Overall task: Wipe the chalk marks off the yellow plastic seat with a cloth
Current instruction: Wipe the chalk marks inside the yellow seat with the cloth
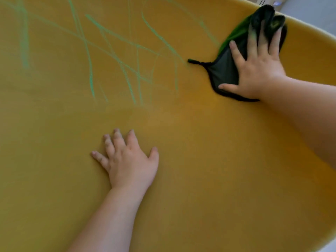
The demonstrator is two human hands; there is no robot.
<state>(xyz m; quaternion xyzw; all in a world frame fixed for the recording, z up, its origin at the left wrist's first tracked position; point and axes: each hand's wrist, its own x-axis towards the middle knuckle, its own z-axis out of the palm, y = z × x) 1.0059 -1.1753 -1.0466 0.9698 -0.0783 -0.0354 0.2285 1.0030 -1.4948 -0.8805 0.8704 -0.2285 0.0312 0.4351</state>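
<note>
The yellow plastic seat (200,160) fills nearly the whole view, a broad curved surface tilting up toward its rim at the upper right. On it the person's right hand (258,70) lies flat with fingers spread wide, pressing a dark cloth (225,70) against the plastic near that rim; it is not clenched around the fabric, just splayed on top of it. The cloth bunches up beyond the fingertips, where a strip of green shows along its left edge, and a thin twisted corner trails off to the left from under the thumb side. The left hand (127,160) rests lower down and toward the middle of the seat, palm down, fingers loosely fanned, holding nothing and well apart from the cloth. Farther out, to the left of the cloth, green chalk marks (127,60) cross the upper part of the seat in long scribbled strokes, with fainter lines higher up. The stretch of seat around the left hand looks bare of chalk. Past the rim at the top right a pale floor (312,11) shows.
</note>
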